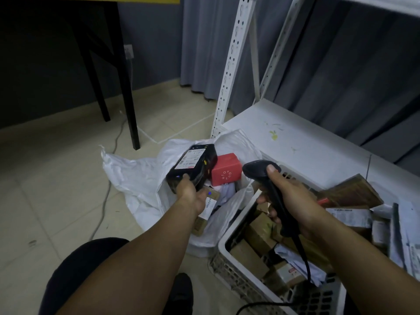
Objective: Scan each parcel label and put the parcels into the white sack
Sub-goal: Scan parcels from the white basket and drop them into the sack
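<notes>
My left hand (189, 193) grips the near end of a black box parcel (193, 165) with a white label on top, held over the open mouth of the white sack (136, 176) on the floor. Inside the sack lie a red box (225, 169) and a brown labelled parcel (208, 208). My right hand (288, 196) holds a black corded barcode scanner (261, 170) above the white crate (241, 285); its head points left toward the sack.
The white crate at lower right holds several brown boxes and grey mailer bags. A white metal shelf (302, 142) stands behind it. A black table leg (129, 110) and a grey cable (106, 192) are on the tiled floor to the left. My knee shows at the bottom.
</notes>
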